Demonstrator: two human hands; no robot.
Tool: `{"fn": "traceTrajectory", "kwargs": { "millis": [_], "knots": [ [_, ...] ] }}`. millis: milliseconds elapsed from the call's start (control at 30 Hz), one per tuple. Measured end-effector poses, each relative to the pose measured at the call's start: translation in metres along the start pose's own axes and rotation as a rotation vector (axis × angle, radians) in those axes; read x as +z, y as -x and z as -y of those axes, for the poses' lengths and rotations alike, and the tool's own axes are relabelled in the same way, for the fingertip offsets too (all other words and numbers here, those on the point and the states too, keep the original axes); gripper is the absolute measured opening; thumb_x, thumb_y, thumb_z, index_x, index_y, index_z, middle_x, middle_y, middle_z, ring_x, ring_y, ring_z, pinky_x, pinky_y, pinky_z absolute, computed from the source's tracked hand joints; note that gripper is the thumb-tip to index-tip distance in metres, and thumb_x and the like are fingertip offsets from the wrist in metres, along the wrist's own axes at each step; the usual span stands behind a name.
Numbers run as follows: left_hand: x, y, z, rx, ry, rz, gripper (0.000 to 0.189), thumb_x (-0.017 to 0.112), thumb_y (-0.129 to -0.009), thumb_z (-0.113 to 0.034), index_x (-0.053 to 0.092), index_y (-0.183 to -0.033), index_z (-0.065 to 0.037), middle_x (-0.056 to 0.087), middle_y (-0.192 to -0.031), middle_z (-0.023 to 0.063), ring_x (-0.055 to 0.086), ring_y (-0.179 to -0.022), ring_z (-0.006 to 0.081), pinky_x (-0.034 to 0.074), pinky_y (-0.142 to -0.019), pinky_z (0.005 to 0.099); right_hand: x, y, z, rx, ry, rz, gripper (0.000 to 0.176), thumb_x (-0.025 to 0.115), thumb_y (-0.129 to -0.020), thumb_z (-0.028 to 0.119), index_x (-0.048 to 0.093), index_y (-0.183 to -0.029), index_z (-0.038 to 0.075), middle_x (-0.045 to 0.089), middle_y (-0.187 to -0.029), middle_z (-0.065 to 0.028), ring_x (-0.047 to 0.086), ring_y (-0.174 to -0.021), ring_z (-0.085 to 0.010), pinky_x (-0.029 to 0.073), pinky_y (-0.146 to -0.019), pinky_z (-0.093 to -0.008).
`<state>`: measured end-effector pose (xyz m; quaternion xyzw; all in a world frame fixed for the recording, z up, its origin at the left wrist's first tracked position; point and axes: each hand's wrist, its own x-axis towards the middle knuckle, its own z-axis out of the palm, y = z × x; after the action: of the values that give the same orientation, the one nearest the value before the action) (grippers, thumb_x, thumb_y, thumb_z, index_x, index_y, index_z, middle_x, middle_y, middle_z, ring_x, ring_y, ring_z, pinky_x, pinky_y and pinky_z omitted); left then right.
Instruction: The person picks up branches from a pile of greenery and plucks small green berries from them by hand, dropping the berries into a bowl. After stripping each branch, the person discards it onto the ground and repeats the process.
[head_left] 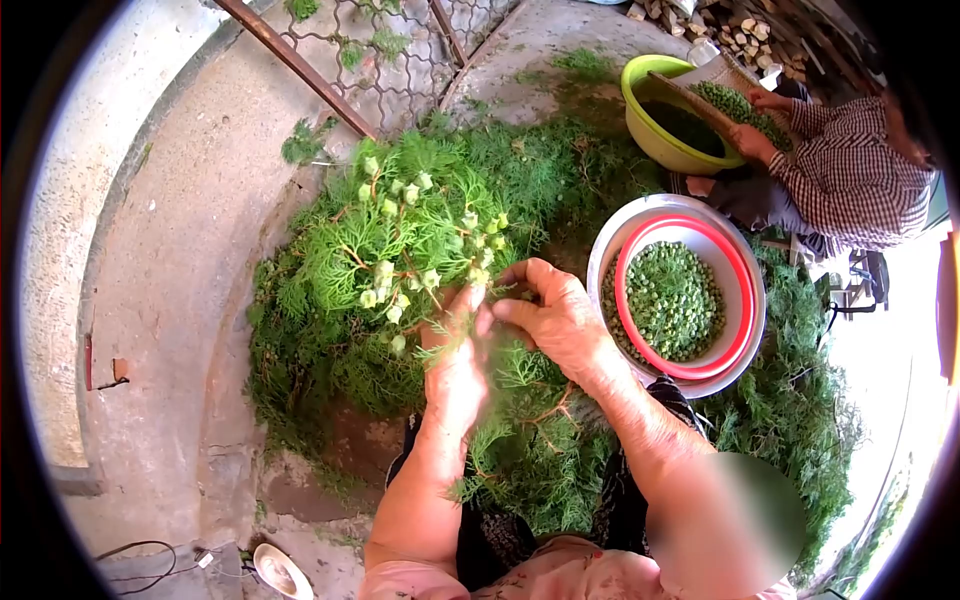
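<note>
My left hand (458,350) is closed around the stem of a leafy evergreen branch (400,230) bearing pale green cones. The branch spreads up and to the left, in front of my body. Close beside it, my right hand (552,315) has thumb and fingers curled in a pinch at the branch's lower right side; what lies between the fingertips is hidden. To the right of that hand, many small green cones (670,300) fill a red-rimmed basin (742,325), which sits inside a wider metal basin (757,262).
Cut evergreen branches (320,370) heap around and across my lap. At upper right, a person in a checked shirt (860,165) holds a tray of green cones (745,105) over a yellow-green tub (635,90). Chopped firewood (740,35) lies behind. A metal bar (300,70) crosses the upper left.
</note>
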<state>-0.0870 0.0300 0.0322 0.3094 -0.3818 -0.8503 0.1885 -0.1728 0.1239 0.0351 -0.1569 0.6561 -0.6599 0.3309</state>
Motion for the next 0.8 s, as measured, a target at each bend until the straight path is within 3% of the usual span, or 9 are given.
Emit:
{"fn": "traceTrajectory", "kwargs": {
  "millis": [67, 167, 267, 333, 467, 500, 633, 733, 800],
  "knots": [
    [-0.001, -0.001, 0.000, -0.020, -0.018, -0.034, 0.018, 0.065, -0.080, -0.023, 0.055, -0.091, -0.014, 0.048, -0.075, -0.0069, 0.043, -0.066, 0.0040, 0.034, -0.059, 0.0183, 0.001, 0.000, 0.000, 0.033, -0.179, -0.055, 0.017, 0.057, -0.084, 0.008, 0.055, -0.098, -0.001, 0.057, -0.074, -0.0045, 0.050, -0.058, -0.0077, 0.040, -0.053, -0.0214],
    [-0.007, -0.005, 0.001, 0.017, -0.001, 0.073, 0.021, 0.064, -0.081, -0.027, 0.054, -0.094, -0.015, 0.044, -0.072, -0.0079, 0.040, -0.064, 0.0042, 0.033, -0.061, 0.0200, -0.004, -0.006, -0.009, 0.028, -0.575, -0.184, 0.014, 0.049, -0.088, 0.008, 0.057, -0.098, 0.002, 0.053, -0.066, -0.0007, 0.046, -0.053, -0.0078, 0.037, -0.051, -0.0191],
    [-0.003, -0.002, -0.001, -0.008, -0.007, 0.036, 0.023, 0.063, -0.081, -0.028, 0.054, -0.097, -0.014, 0.042, -0.071, -0.0080, 0.038, -0.064, 0.0040, 0.031, -0.059, 0.0200, -0.010, -0.008, -0.003, -0.026, -0.775, -0.155, 0.011, 0.052, -0.088, 0.008, 0.057, -0.093, 0.000, 0.056, -0.077, -0.0032, 0.052, -0.063, -0.0112, 0.042, -0.052, -0.0222],
    [0.010, 0.001, 0.000, 0.014, -0.038, -0.071, 0.023, 0.060, -0.082, -0.028, 0.053, -0.098, -0.012, 0.039, -0.068, -0.0083, 0.035, -0.061, 0.0034, 0.026, -0.052, 0.0170, -0.009, -0.006, 0.006, -0.017, -0.742, -0.086, 0.011, 0.052, -0.088, 0.010, 0.058, -0.093, 0.001, 0.057, -0.078, -0.0030, 0.052, -0.063, -0.0110, 0.042, -0.052, -0.0222],
    [0.009, 0.001, 0.004, 0.041, -0.106, -0.080, 0.017, 0.061, -0.081, -0.025, 0.054, -0.094, -0.014, 0.042, -0.070, -0.0090, 0.036, -0.060, 0.0036, 0.028, -0.055, 0.0185, -0.004, -0.007, 0.000, -0.016, -0.567, -0.026, 0.011, 0.054, -0.087, 0.011, 0.059, -0.094, 0.003, 0.058, -0.078, -0.0021, 0.052, -0.061, -0.0102, 0.041, -0.051, -0.0220],
    [0.004, 0.000, 0.007, 0.104, -0.132, 0.006, 0.015, 0.061, -0.082, -0.023, 0.056, -0.093, -0.014, 0.043, -0.070, -0.0085, 0.036, -0.060, 0.0039, 0.030, -0.056, 0.0200, -0.002, -0.006, 0.000, -0.051, -0.491, -0.025, 0.013, 0.057, -0.086, 0.013, 0.059, -0.094, 0.003, 0.058, -0.076, -0.0013, 0.051, -0.060, -0.0087, 0.040, -0.051, -0.0207],
    [0.011, -0.002, 0.012, 0.161, -0.051, -0.026, 0.016, 0.059, -0.083, -0.011, 0.058, -0.098, -0.005, 0.057, -0.089, -0.0008, 0.048, -0.072, 0.0060, 0.039, -0.063, 0.0206, 0.005, 0.003, 0.008, -0.067, -0.311, -0.022, 0.029, 0.072, -0.074, 0.013, 0.054, -0.094, 0.003, 0.053, -0.074, 0.0021, 0.045, -0.061, -0.0051, 0.041, -0.055, -0.0195],
    [0.006, -0.003, 0.021, 0.262, -0.115, -0.028, 0.019, 0.059, -0.083, -0.011, 0.056, -0.101, -0.003, 0.058, -0.092, 0.0007, 0.050, -0.075, 0.0075, 0.041, -0.066, 0.0227, 0.010, -0.002, -0.004, -0.357, 0.063, -0.170, 0.034, 0.075, -0.071, 0.015, 0.052, -0.092, 0.004, 0.052, -0.075, 0.0028, 0.045, -0.065, -0.0059, 0.043, -0.061, -0.0200],
    [0.010, 0.001, 0.022, 0.228, -0.125, -0.094, 0.019, 0.058, -0.083, -0.009, 0.057, -0.100, -0.001, 0.058, -0.091, 0.0012, 0.050, -0.075, 0.0075, 0.041, -0.066, 0.0232, 0.011, -0.002, -0.009, -0.369, 0.063, -0.194, 0.029, 0.072, -0.073, 0.009, 0.051, -0.091, 0.004, 0.051, -0.076, 0.0030, 0.045, -0.069, -0.0064, 0.043, -0.064, -0.0206]
  ]
}}
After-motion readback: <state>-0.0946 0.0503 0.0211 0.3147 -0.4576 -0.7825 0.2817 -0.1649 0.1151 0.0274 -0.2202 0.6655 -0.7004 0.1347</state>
